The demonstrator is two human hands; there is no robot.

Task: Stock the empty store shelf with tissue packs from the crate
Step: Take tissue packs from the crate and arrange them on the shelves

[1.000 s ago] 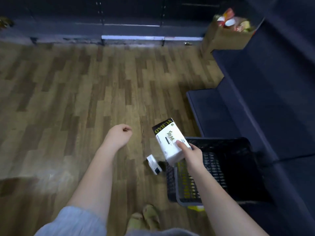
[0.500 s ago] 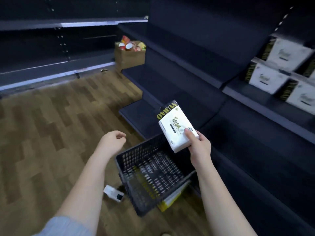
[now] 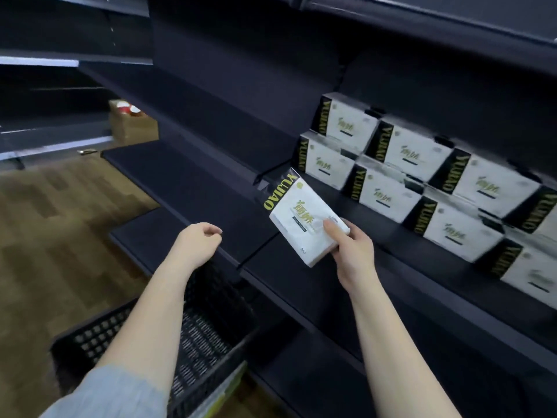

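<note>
Stocking looks well under way: the shelf (image 3: 346,203) on the right already carries two stacked tiers of packs (image 3: 388,173), set side by side with their black bands facing out, while the stretch of board to their left is bare. How many packs remain in the crate (image 3: 211,321) I cannot tell; its mesh floor shows through where the arm does not hide it, and nothing white is visible there, so this may be one of the last.

The right hand (image 3: 351,251) grips one pack (image 3: 301,220) at its lower right corner, thumb lying across the white face and the fingers curled beneath, out of sight. The pack is tilted, black end up and to the left, held in the air just in front of the shelf and near the left end of the lower row, touching no other pack. Its likely place is the bare board beside that row.

The left hand (image 3: 197,247) hangs above the crate, fingers loosely curled, holding nothing and touching nothing.
</note>
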